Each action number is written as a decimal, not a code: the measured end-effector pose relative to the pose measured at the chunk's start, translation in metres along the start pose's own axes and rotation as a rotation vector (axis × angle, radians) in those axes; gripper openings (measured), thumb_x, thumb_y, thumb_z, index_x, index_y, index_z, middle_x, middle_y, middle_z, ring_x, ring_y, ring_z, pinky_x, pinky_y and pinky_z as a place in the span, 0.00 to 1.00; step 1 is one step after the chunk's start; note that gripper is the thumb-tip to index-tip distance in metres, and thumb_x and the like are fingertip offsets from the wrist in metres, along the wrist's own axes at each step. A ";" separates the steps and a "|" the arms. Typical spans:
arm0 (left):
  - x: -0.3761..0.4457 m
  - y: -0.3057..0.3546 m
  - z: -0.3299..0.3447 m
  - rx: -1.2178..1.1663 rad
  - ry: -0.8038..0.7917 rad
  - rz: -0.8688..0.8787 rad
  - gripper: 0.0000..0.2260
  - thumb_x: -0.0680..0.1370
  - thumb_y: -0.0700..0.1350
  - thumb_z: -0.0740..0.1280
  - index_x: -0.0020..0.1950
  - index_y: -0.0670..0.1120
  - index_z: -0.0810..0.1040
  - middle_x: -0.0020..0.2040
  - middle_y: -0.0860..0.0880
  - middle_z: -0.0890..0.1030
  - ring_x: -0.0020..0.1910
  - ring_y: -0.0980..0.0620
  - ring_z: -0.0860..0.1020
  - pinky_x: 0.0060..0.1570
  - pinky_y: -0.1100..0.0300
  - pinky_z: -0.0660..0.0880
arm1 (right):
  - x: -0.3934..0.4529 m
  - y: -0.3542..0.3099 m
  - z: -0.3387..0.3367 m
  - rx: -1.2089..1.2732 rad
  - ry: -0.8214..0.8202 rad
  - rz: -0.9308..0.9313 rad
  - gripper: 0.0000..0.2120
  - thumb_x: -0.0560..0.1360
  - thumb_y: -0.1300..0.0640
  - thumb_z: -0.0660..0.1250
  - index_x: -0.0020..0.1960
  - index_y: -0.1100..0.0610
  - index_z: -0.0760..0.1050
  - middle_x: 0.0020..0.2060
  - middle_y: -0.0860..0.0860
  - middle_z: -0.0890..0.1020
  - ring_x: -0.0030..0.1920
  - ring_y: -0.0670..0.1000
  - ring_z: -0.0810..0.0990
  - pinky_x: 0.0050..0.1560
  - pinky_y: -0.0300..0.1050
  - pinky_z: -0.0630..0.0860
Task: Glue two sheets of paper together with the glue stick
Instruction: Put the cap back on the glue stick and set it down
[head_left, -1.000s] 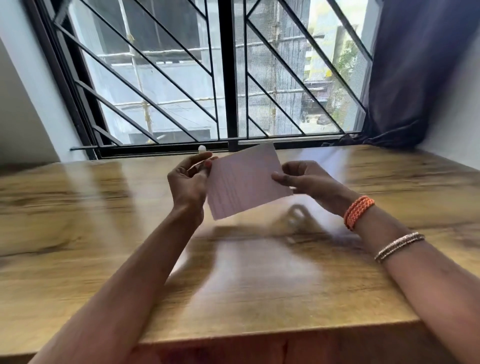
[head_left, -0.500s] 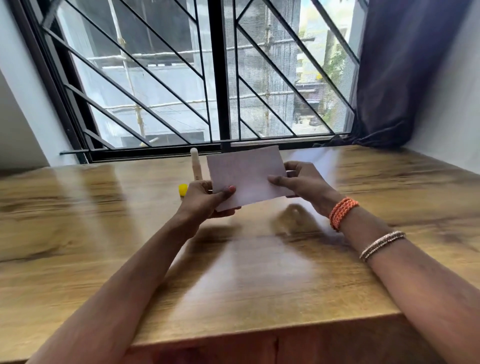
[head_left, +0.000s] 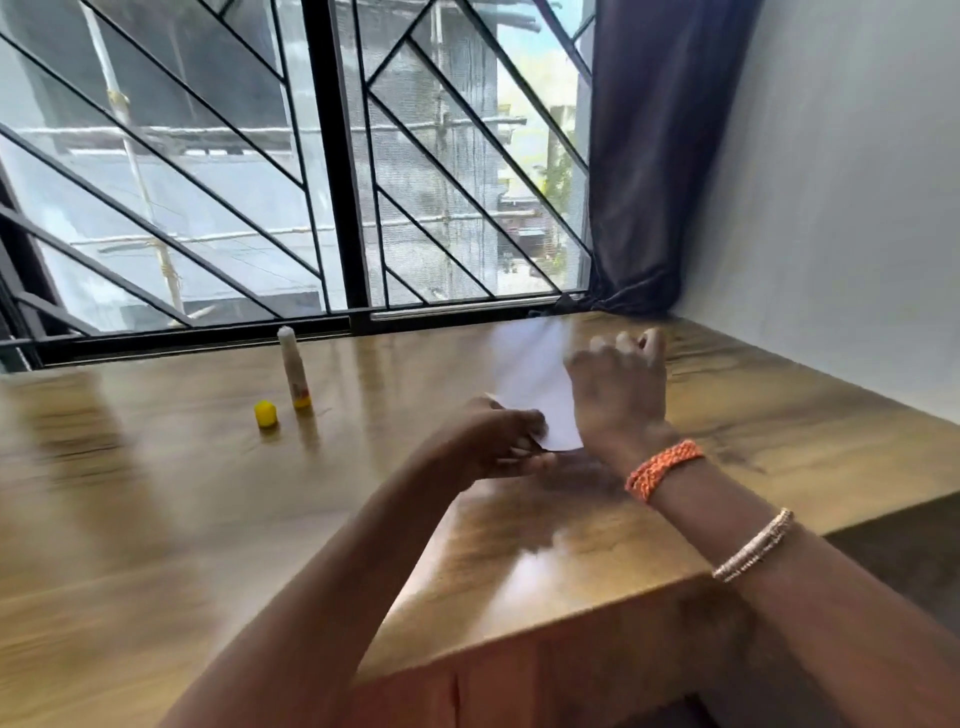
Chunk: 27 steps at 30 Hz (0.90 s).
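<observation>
Head | paper (head_left: 537, 384) between left hand (head_left: 498, 441), right hand (head_left: 618, 395)

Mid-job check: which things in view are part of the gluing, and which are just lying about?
Part of the job:
- paper, held at its near corner by the left hand, the right hand over it
- glue stick, upright, uncapped
- yellow cap, beside the stick on the table

Not part of it:
- curtain
- window grille
- orange wristband, bangles
</observation>
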<state>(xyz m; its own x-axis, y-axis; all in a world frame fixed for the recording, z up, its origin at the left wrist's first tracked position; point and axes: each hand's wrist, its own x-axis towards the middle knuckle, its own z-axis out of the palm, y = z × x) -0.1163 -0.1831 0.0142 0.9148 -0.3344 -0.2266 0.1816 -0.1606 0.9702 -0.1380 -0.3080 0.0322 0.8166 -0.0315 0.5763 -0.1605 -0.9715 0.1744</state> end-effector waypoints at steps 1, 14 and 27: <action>0.003 0.002 0.008 0.012 -0.019 -0.007 0.10 0.74 0.36 0.67 0.33 0.41 0.73 0.19 0.50 0.71 0.21 0.54 0.78 0.22 0.67 0.76 | -0.002 0.009 0.000 -0.045 -0.017 0.015 0.14 0.76 0.62 0.55 0.53 0.51 0.78 0.52 0.53 0.80 0.58 0.58 0.74 0.65 0.55 0.60; 0.007 0.002 0.003 1.042 0.224 0.094 0.21 0.71 0.62 0.68 0.35 0.44 0.73 0.34 0.45 0.81 0.33 0.49 0.80 0.39 0.61 0.77 | -0.010 0.035 0.009 -0.311 -0.386 0.161 0.21 0.75 0.49 0.63 0.67 0.53 0.71 0.70 0.59 0.69 0.71 0.64 0.62 0.69 0.69 0.52; -0.027 -0.015 -0.170 0.538 1.018 0.633 0.04 0.71 0.39 0.68 0.44 0.45 0.77 0.35 0.52 0.78 0.32 0.55 0.76 0.39 0.61 0.70 | 0.054 -0.170 0.021 0.551 0.384 -0.266 0.17 0.64 0.55 0.68 0.52 0.52 0.75 0.49 0.52 0.78 0.54 0.56 0.77 0.58 0.57 0.61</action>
<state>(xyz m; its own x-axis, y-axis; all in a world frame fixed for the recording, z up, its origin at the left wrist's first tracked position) -0.0829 -0.0136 0.0201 0.6919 0.3197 0.6473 -0.3255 -0.6622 0.6750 -0.0545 -0.1498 0.0169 0.5203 0.2091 0.8280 0.4021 -0.9153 -0.0216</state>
